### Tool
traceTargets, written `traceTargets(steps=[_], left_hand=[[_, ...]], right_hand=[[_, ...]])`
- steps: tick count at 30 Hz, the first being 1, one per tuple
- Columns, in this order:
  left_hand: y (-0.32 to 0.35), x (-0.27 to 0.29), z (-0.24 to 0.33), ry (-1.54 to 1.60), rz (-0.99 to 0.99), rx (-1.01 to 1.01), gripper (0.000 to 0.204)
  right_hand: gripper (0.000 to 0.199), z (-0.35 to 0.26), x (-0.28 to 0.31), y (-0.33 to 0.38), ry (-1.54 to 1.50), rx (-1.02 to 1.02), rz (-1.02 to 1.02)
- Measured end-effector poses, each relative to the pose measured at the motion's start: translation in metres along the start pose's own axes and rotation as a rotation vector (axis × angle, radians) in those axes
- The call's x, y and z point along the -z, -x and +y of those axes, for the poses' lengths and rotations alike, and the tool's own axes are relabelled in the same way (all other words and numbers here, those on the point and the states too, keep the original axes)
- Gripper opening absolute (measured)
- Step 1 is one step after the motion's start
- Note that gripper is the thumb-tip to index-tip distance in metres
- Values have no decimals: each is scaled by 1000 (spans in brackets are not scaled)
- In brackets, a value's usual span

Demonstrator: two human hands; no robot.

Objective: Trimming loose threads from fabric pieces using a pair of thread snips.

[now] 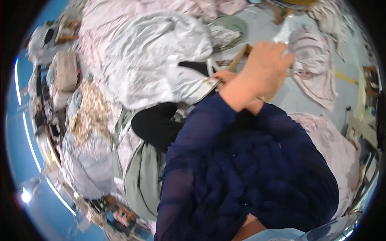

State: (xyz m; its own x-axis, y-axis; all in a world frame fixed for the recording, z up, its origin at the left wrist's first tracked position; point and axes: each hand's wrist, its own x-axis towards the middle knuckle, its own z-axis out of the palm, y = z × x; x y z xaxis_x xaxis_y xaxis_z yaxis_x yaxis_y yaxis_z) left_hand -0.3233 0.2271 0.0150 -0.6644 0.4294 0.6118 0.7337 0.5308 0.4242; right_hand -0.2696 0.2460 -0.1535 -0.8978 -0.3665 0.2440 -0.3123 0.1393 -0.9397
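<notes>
My forearms in navy sleeves cross in front of me. My left hand (263, 66) reaches over to the right above the other wrist, its fingers curled and slightly blurred; whatever lies in them is hidden. Beneath it my right hand (225, 77) points left, its fingers closed on the edge of a white cloth (161, 52). This crumpled cloth spreads in a large rounded heap to the left of my hands. A narrow strip of its border runs toward my right fingers. Just beyond them shows a brown wooden piece (240, 56).
Pale pink fabric (93, 44) lies behind the white cloth. Green-grey fabric (142, 180) hangs by my black-clad leg (157, 123). A pinkish cloth bundle (311, 60) rests on the grey surface at right. Heaped textiles and a patterned cloth (93, 106) stand along the left.
</notes>
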Motion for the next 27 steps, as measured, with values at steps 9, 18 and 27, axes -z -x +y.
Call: traceTargets(steps=[9,18,27], left_hand=[[222,70,-12,-233,283,798,32],[262,44,-56,-261,318,1009,37],[296,37,-105,-287,455,1085,36]], right_hand=[[16,-47,29,-23,-20,-104,232],[19,-116,42,-45,228,137,162],[15,-134,69,-54,293,271,257]])
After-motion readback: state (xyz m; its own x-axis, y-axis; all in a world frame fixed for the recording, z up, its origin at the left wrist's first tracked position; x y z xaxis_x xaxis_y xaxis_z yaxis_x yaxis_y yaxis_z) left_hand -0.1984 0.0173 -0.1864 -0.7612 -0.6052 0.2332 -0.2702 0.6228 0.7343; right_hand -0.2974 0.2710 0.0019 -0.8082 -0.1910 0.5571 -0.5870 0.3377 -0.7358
